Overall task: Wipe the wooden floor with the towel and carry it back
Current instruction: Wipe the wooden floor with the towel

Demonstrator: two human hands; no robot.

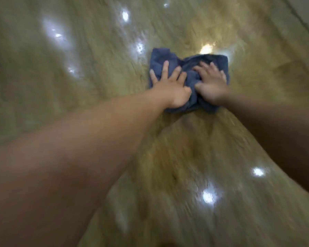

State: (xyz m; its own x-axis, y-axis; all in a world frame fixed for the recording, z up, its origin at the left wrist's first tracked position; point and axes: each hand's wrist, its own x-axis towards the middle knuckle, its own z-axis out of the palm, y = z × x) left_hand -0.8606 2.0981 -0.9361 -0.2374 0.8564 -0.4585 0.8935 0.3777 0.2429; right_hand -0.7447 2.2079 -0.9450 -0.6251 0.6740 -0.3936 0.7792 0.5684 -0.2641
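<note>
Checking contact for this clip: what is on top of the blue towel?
The left hand and right hand press flat on the towel, fingers spread. The cloth beneath their palms is hidden.

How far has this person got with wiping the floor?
Done: the towel is down on the wooden floor. In hand: the left hand and right hand press flat on it, fingers spread, and the blur suggests a wiping stroke. How much floor is already wiped cannot be told. Left: finishing the wipe, then lifting the towel and carrying it back.
</note>
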